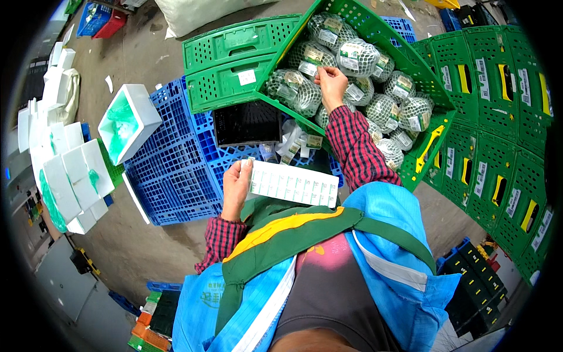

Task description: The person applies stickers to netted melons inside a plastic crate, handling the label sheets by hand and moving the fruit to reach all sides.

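Note:
My left hand (236, 189) pinches the left end of a white strip of stickers (293, 183) with rows of green print, held in front of my body. My right hand (332, 87) reaches into a tilted green plastic crate (423, 54), its thumb and forefinger closed at a label on a pack. Whether it grips a loose sticker there cannot be made out. Several round packs wrapped in white foam netting (358, 57) fill the crate, most bearing a white and green label (312, 56). What lies inside the netting is mostly hidden.
Green crates (240, 41) are stacked behind to the left; more with yellow handles (498, 105) rise on the right. Blue pallets (170, 146) hold a dark tray (247, 124) and label scraps (293, 146). White foam boxes (126, 124) stand at the left.

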Motion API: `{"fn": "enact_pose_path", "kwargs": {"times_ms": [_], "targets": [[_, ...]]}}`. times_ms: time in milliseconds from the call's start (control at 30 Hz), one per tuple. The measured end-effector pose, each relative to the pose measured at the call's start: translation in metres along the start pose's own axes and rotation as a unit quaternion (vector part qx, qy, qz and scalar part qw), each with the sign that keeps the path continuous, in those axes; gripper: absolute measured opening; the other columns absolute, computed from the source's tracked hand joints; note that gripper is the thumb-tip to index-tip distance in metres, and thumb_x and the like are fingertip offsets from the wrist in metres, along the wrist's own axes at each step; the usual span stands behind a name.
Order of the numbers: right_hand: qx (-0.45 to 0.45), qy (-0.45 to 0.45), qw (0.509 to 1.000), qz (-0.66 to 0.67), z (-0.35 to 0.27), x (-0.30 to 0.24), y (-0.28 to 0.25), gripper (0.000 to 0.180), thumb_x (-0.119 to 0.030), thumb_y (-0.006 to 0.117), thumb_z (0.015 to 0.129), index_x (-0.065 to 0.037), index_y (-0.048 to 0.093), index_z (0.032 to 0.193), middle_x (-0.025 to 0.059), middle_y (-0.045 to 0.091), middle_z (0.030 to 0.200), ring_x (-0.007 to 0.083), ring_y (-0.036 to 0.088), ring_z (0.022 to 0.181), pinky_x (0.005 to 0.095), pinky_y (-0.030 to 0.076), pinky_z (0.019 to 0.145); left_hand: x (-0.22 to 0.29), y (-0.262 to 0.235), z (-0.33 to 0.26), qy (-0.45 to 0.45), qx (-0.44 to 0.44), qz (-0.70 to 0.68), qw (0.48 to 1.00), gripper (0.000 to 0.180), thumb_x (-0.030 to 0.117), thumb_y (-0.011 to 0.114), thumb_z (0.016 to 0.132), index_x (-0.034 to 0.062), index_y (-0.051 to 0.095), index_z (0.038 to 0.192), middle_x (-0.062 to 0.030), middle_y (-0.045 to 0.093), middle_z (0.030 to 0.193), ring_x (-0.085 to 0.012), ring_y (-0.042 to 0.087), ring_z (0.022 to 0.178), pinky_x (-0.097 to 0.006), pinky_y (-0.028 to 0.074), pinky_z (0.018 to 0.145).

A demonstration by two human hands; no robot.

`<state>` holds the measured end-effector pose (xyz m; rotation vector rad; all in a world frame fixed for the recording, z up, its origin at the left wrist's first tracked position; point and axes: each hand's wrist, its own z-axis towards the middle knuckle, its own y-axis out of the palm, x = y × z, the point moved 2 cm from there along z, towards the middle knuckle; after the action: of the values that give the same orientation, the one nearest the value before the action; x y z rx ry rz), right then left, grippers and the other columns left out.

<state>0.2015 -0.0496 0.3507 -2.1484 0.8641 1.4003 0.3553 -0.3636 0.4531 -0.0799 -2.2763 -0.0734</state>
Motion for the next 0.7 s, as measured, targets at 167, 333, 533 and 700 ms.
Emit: {"fn": "enact_pose_path", "kwargs": {"times_ms": [167, 333, 533, 700], "targets": [[0.041, -0.053, 0.997, -0.044, 0.032, 0.015, 0.016, 0.018, -0.011, 0.072, 0.077, 0.004, 0.066, 0.084, 0.0132, 0.068, 0.07, 0.0201, 0.067, 0.062, 0.0317, 0.054, 0.056, 0.0, 0.001, -0.003, 0.004, -0.004, 0.016, 1.0, 0.024, 0.024, 0.057, 0.096, 0.0013, 0.064, 0.09, 0.0005, 0.065, 0.079, -0.0033, 0.055, 0.066, -0.02, 0.044, 0.06], [0.06, -0.207, 0.894, -0.393, 0.042, 0.009, 0.025, 0.02, -0.017, 0.072, 0.069, -0.001, 0.068, 0.081, 0.0182, 0.066, 0.069, 0.0348, 0.067, 0.073, 0.0427, 0.053, 0.072, -0.004, -0.002, -0.006, 0.004, 0.012, 0.023, 1.0, 0.023, 0.022, 0.057, 0.096, 0.0007, 0.063, 0.09, 0.0008, 0.064, 0.078, -0.003, 0.053, 0.066, -0.02, 0.043, 0.06], [0.07, -0.167, 0.913, -0.366, 0.046, -0.005, 0.011, 0.03, -0.023, 0.074, 0.069, -0.001, 0.067, 0.087, 0.0146, 0.069, 0.075, 0.0275, 0.069, 0.074, 0.0378, 0.055, 0.072, -0.008, -0.009, -0.007, 0.008, 0.022, 0.014, 1.0, 0.023, 0.022, 0.057, 0.096, 0.0008, 0.064, 0.091, 0.0004, 0.064, 0.078, -0.0034, 0.054, 0.066, -0.02, 0.043, 0.06], [-0.106, 0.022, 0.994, -0.019, 0.054, 0.017, 0.011, 0.036, -0.013, 0.07, 0.08, 0.008, 0.06, 0.107, 0.0146, 0.068, 0.091, 0.0189, 0.067, 0.069, 0.0291, 0.054, 0.059, -0.007, 0.0, -0.003, 0.015, 0.003, 0.014, 1.0, 0.023, 0.022, 0.057, 0.096, 0.0013, 0.065, 0.091, 0.0004, 0.065, 0.078, -0.0039, 0.055, 0.067, -0.02, 0.043, 0.06]]}}
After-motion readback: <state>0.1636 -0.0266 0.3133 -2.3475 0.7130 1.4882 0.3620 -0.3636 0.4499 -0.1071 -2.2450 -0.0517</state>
